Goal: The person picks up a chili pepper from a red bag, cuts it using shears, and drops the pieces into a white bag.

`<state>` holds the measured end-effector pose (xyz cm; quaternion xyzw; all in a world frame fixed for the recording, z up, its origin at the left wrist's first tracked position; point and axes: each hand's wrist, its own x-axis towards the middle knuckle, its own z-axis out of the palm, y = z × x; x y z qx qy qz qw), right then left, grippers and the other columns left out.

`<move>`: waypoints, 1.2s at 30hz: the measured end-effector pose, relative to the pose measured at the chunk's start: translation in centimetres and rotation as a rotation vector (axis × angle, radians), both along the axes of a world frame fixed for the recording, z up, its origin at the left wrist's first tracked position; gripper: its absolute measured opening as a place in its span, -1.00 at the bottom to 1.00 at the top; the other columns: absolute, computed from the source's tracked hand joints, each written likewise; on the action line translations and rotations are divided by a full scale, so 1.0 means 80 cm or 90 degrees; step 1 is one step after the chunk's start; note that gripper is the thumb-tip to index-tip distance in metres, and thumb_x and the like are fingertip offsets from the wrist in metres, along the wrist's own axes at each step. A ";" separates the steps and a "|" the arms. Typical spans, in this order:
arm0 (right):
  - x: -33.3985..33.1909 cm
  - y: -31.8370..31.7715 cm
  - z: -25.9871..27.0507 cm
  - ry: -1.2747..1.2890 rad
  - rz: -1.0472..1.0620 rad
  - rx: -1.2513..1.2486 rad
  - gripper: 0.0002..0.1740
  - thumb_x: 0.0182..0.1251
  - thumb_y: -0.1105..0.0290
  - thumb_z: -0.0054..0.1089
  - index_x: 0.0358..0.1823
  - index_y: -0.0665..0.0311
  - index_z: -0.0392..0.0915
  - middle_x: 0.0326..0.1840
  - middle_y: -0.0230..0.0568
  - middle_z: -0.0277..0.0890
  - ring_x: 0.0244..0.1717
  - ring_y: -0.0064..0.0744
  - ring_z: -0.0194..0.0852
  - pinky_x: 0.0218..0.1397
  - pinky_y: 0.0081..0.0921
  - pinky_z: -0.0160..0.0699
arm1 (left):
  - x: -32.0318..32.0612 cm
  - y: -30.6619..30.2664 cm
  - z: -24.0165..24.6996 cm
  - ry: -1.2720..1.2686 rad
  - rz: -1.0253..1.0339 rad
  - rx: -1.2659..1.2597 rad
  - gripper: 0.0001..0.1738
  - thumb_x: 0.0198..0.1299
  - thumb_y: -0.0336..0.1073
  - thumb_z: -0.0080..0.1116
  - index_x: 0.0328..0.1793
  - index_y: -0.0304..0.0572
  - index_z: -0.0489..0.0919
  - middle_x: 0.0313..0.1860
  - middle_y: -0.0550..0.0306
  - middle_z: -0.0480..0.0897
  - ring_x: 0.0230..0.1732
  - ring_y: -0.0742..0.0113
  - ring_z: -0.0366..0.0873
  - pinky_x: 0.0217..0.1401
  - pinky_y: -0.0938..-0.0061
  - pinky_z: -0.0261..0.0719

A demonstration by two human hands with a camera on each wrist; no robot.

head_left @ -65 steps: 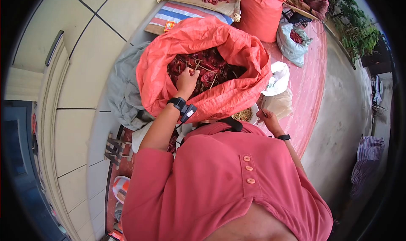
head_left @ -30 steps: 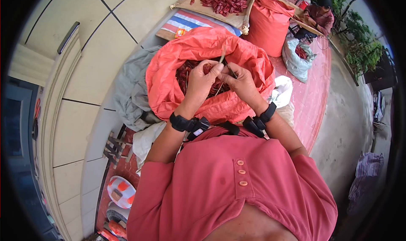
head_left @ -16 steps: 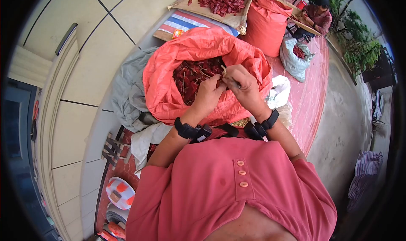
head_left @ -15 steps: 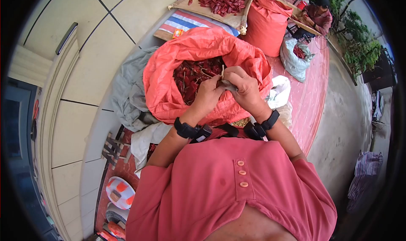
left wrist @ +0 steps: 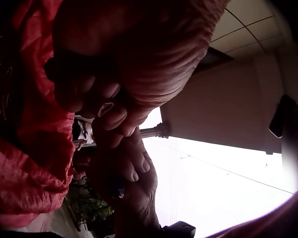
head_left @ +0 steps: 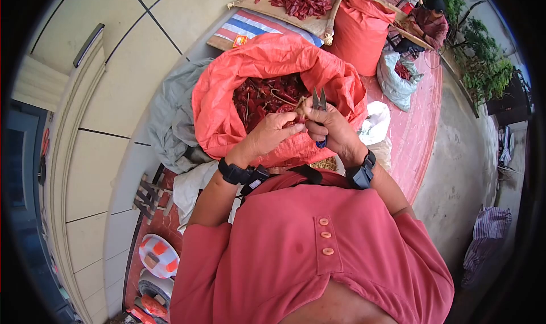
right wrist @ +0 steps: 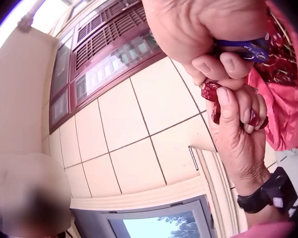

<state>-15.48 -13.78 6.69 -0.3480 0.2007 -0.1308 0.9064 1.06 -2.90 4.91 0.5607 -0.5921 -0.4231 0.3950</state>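
Observation:
Both hands meet over the near side of an open red sack (head_left: 244, 57) filled with dried red chillies (head_left: 256, 96). My left hand (head_left: 264, 136) grips several dried chillies (right wrist: 211, 91), their red skins showing between its thumb and fingers in the right wrist view. In my right hand (head_left: 338, 132) is a pair of small snips (head_left: 319, 100), blades pointing up away from the body. Their blue handle (right wrist: 248, 49) lies within its curled fingers. The right fingertips are right at the stem end of the chillies. In the left wrist view the hands are dark.
A bowl of stem bits (head_left: 327, 163) sits below the sack's near edge. Beyond stand a full red sack (head_left: 359, 37), a pale sack of chillies (head_left: 395, 79) and a tray (head_left: 250, 3) with a chilli heap. Another person (head_left: 429, 25) sits at the far right.
My left hand came up out of the sack with chillies, and my right hand rose from beside the bowl to meet it. The snips' blades now point upward, in plain sight.

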 end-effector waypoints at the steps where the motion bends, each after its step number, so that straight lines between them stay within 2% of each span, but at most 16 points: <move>1: -0.002 -0.002 -0.003 -0.020 0.016 0.057 -0.93 0.44 0.38 0.05 -0.27 0.12 0.41 -0.56 -0.53 0.31 -0.76 -0.75 0.03 -0.70 -0.73 -0.02 | -0.004 0.002 -0.003 0.041 -0.006 -0.039 -0.73 0.32 -0.22 0.11 -0.11 -0.35 0.55 -0.45 0.10 0.51 -0.37 0.45 0.42 -0.23 0.46 0.44; 2: -0.002 -0.001 -0.006 -0.012 -0.001 0.049 -0.93 0.44 0.38 0.03 -0.27 0.13 0.40 -0.54 -0.52 0.33 -0.76 -0.75 0.03 -0.70 -0.74 -0.01 | -0.006 0.001 -0.004 0.080 -0.012 -0.080 -0.74 0.32 -0.23 0.11 -0.15 -0.34 0.56 -0.50 0.20 0.46 -0.41 0.52 0.35 -0.27 0.50 0.42; 7: -0.001 0.013 0.008 -0.037 -0.109 -0.068 -0.92 0.46 0.40 -0.03 -0.26 0.18 0.36 -0.45 -0.44 0.40 -0.74 -0.75 0.03 -0.67 -0.75 0.02 | -0.010 0.002 0.010 0.126 -0.011 -0.039 -0.79 0.34 -0.28 0.10 -0.07 -0.28 0.59 -0.38 0.19 0.59 -0.29 0.52 0.47 -0.15 0.54 0.46; 11: -0.043 0.008 0.043 0.055 -0.120 -0.404 -0.91 0.44 0.42 -0.01 -0.27 0.20 0.33 -0.38 -0.39 0.45 -0.70 -0.78 0.04 -0.65 -0.75 0.00 | -0.008 0.003 0.008 0.103 0.013 -0.132 -0.80 0.35 -0.29 0.08 -0.04 -0.23 0.59 -0.31 0.19 0.63 -0.23 0.51 0.53 -0.10 0.55 0.48; 12: -0.061 0.007 0.047 0.090 -0.116 -0.417 -0.91 0.41 0.42 0.04 -0.27 0.20 0.36 -0.39 -0.44 0.45 -0.68 -0.81 0.04 -0.64 -0.76 -0.02 | -0.006 0.005 0.009 0.130 0.028 -0.098 -0.80 0.35 -0.29 0.07 -0.03 -0.23 0.58 -0.31 0.20 0.63 -0.22 0.51 0.54 -0.09 0.55 0.48; 14: -0.102 0.005 0.044 0.174 -0.099 -0.430 -0.90 0.38 0.40 0.12 -0.28 0.21 0.42 -0.45 -0.50 0.44 -0.67 -0.84 0.04 -0.63 -0.77 -0.04 | -0.001 0.010 0.010 0.184 0.060 -0.031 -0.80 0.36 -0.29 0.07 -0.02 -0.23 0.57 -0.31 0.22 0.63 -0.20 0.49 0.56 -0.08 0.55 0.49; 17: -0.159 0.006 0.023 0.302 -0.058 -0.398 -0.90 0.34 0.38 0.19 -0.29 0.21 0.48 -0.51 -0.55 0.43 -0.67 -0.84 0.06 -0.63 -0.78 -0.03 | 0.028 0.005 -0.054 -0.024 0.165 -0.086 -0.79 0.35 -0.32 0.03 -0.09 -0.34 0.55 -0.22 0.06 0.67 -0.25 0.35 0.57 -0.13 0.46 0.52; 20: -0.205 0.009 -0.037 0.388 -0.027 -0.316 -0.88 0.31 0.39 0.22 -0.22 0.19 0.46 -0.50 -0.46 0.48 -0.70 -0.82 0.05 -0.67 -0.78 -0.04 | 0.045 0.002 -0.107 0.187 0.368 0.112 -0.74 0.31 -0.27 0.06 -0.07 -0.37 0.51 -0.19 -0.10 0.67 -0.20 0.11 0.62 -0.11 0.28 0.53; 22: -0.225 0.013 -0.087 0.441 -0.016 -0.260 -0.91 0.31 0.40 0.23 -0.29 0.16 0.49 -0.54 -0.55 0.45 -0.69 -0.82 0.10 -0.64 -0.78 0.01 | 0.061 -0.014 -0.148 0.035 0.398 0.128 -0.68 0.25 -0.23 0.12 -0.04 -0.37 0.50 -0.17 -0.18 0.66 -0.14 -0.05 0.61 -0.05 0.22 0.53; 23: -0.230 0.016 -0.111 0.452 -0.043 -0.207 -0.90 0.30 0.38 0.24 -0.28 0.15 0.48 -0.54 -0.50 0.48 -0.69 -0.80 0.14 -0.66 -0.78 0.05 | 0.067 -0.025 -0.160 -0.042 0.411 0.134 -0.65 0.22 -0.21 0.15 -0.02 -0.38 0.49 -0.15 -0.22 0.66 -0.11 -0.12 0.61 -0.03 0.18 0.53; 26: -0.238 0.018 -0.187 0.517 -0.075 -0.226 -0.87 0.31 0.33 0.22 -0.29 0.18 0.47 -0.56 -0.42 0.48 -0.70 -0.73 0.16 -0.67 -0.71 0.11 | 0.065 -0.056 -0.163 -0.118 0.442 0.100 -0.55 0.12 -0.17 0.24 0.03 -0.37 0.48 -0.12 -0.28 0.64 -0.02 -0.19 0.59 0.02 0.13 0.52; 27: -0.241 0.020 -0.214 0.549 -0.095 -0.261 -0.87 0.32 0.32 0.20 -0.28 0.18 0.47 -0.55 -0.44 0.48 -0.71 -0.74 0.13 -0.68 -0.70 0.07 | 0.067 -0.073 -0.179 -0.212 0.459 0.130 -0.52 0.10 -0.14 0.26 0.02 -0.37 0.49 -0.11 -0.29 0.64 0.01 -0.21 0.59 0.06 0.12 0.52; 28: -0.246 0.021 -0.241 0.583 -0.116 -0.295 -0.87 0.34 0.30 0.17 -0.26 0.17 0.47 -0.54 -0.45 0.48 -0.72 -0.75 0.10 -0.69 -0.69 0.03 | 0.065 -0.083 -0.177 -0.226 0.461 0.157 -0.51 0.11 -0.13 0.25 0.03 -0.37 0.49 -0.09 -0.30 0.63 0.01 -0.22 0.58 0.07 0.11 0.52; 32: -0.245 0.026 -0.238 0.617 -0.128 -0.324 -0.84 0.39 0.25 0.09 -0.26 0.18 0.47 -0.51 -0.46 0.50 -0.71 -0.74 0.09 -0.69 -0.66 0.03 | 0.059 -0.114 -0.165 -0.273 0.478 0.227 -0.51 0.15 -0.11 0.21 0.07 -0.35 0.51 -0.03 -0.30 0.62 0.03 -0.21 0.58 0.09 0.08 0.52; 34: -0.248 0.031 -0.234 0.556 -0.132 -0.355 -0.88 0.36 0.34 0.11 -0.27 0.23 0.48 -0.49 -0.42 0.50 -0.57 -0.66 0.28 -0.50 -0.65 0.23 | 0.066 -0.127 -0.194 -0.262 0.489 0.216 -0.53 0.16 -0.11 0.20 0.07 -0.32 0.52 -0.02 -0.29 0.62 0.03 -0.21 0.58 0.08 0.07 0.52; 36: -0.259 0.031 -0.245 0.519 -0.124 -0.384 -0.88 0.35 0.37 0.14 -0.28 0.27 0.47 -0.48 -0.38 0.50 -0.43 -0.61 0.41 -0.34 -0.63 0.34 | 0.071 -0.129 -0.205 -0.169 0.494 0.154 -0.59 0.13 -0.10 0.21 -0.08 -0.33 0.58 -0.14 -0.22 0.67 -0.09 -0.16 0.62 -0.05 0.15 0.53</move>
